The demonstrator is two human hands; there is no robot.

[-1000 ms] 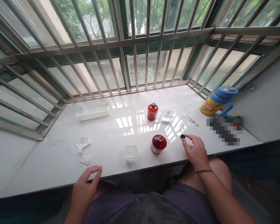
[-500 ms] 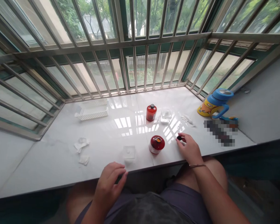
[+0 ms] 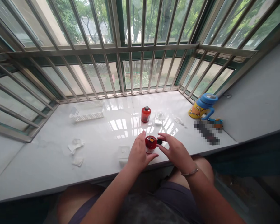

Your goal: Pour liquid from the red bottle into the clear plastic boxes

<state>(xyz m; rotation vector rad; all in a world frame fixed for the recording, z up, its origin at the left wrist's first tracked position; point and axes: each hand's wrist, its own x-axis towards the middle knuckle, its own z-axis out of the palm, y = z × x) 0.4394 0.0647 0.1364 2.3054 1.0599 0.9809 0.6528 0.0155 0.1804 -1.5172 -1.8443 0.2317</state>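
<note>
My left hand is beside a squat red bottle, its fingers along the bottle's left side and its thumb stretched out in front. Its thumb and fingers are apart, not closed round the bottle; whether they touch it I cannot tell. The bottle stands upright with its neck uncovered, showing orange inside. Between the thumb and fingertips of my right hand is a small black cap, held just right of the bottle's neck. Farther back stands a second red bottle with a dark cap on.
A clear plastic box lies left of my left hand, another clear container behind my right. Crumpled tissues lie at left, more tissue at right. A white basket and a blue-yellow flask stand farther back, before window bars.
My left hand has moved right and forward to the nearer red bottle. My right hand has brought the black cap left, close to that bottle's neck. The view has shifted slightly.
</note>
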